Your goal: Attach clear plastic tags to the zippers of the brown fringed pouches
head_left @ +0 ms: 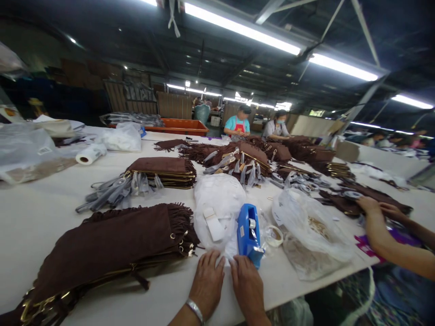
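My left hand and my right hand sit side by side low over the white table, backs upward. Their fingers are bent in, with the tips close to a thin white piece at the edge of a clear plastic bag; what they pinch is hidden. A blue tape dispenser stands just beyond my right hand. White cards lie on the bag. To the left of my left hand is a stack of brown fringed bags with gold zippers and rings.
A tape roll and an open plastic bag lie to the right. A co-worker's hands handle brown pieces at far right. More brown bags with grey-wrapped straps pile up ahead. A white roll lies at left.
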`<state>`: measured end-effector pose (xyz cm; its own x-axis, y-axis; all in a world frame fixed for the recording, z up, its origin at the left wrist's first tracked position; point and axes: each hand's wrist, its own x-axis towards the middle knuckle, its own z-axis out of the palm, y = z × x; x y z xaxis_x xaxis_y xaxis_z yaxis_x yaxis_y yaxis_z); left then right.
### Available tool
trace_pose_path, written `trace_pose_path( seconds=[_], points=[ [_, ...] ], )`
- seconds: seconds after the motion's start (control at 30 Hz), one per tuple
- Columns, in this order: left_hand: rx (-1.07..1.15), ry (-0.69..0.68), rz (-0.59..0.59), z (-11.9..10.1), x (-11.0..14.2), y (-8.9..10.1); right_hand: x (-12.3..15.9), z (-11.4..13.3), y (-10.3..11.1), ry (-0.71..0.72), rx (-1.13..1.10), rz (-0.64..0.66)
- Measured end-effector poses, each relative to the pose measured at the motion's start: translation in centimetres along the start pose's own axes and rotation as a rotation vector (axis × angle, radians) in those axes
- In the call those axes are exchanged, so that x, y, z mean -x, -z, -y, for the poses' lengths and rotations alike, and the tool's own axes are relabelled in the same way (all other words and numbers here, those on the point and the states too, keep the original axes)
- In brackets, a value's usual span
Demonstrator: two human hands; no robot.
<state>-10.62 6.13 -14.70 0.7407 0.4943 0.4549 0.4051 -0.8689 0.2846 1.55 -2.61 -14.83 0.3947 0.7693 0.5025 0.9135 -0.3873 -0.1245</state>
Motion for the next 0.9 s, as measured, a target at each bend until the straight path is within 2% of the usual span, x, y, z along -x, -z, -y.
trace_pose_path(
  seconds=[0.13, 0.27, 0.63, 0.9],
  points=[
    [0.023, 0.011, 0.018, 0.0, -0.2, 0.4, -0.6, 1.2, 0.2, -0.091, 0.104, 0.039],
    [-0.014, -0.019, -0.006, -0.1, -0.1, 0.0, -0.9, 1.7, -0.4, -0.115, 0.162, 0.033],
    [-0.021, -0.01, -0.037, 0.4, 0.3, -0.9, -0.6, 0.9, -0.5, 0.022, 0.175, 0.02],
    [0.019, -0.016, -0.028, 0.5, 0.3, -0.6, -0.9, 0.8, -0.3, 0.025, 0.159, 0.04]
  ],
)
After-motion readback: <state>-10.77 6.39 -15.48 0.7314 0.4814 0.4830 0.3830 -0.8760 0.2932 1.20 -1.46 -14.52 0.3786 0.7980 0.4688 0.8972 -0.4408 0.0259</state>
